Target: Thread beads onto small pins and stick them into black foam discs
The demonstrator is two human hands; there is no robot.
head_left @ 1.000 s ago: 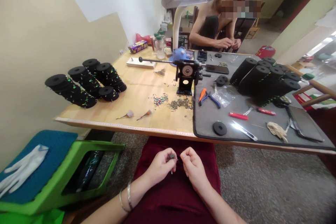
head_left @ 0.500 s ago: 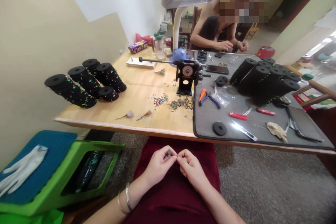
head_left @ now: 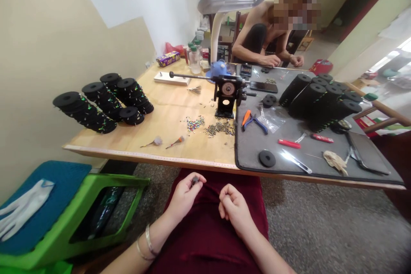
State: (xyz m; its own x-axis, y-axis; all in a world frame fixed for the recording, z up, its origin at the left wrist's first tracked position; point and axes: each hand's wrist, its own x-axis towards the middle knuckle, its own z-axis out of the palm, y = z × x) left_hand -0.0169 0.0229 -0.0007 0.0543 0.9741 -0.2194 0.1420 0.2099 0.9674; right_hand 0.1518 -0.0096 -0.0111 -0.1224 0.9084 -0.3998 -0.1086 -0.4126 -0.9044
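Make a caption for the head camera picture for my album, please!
Left hand holding a small dark piece, right hand apart, before a cluttered table.

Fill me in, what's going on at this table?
Someone's left hand pinches a small dark piece above their lap. Their right hand is curled, apart from the left; whether it holds anything isn't visible. On the table, colored beads and metallic bits lie loose near a black device. A co-worker's hands are at the far edge.
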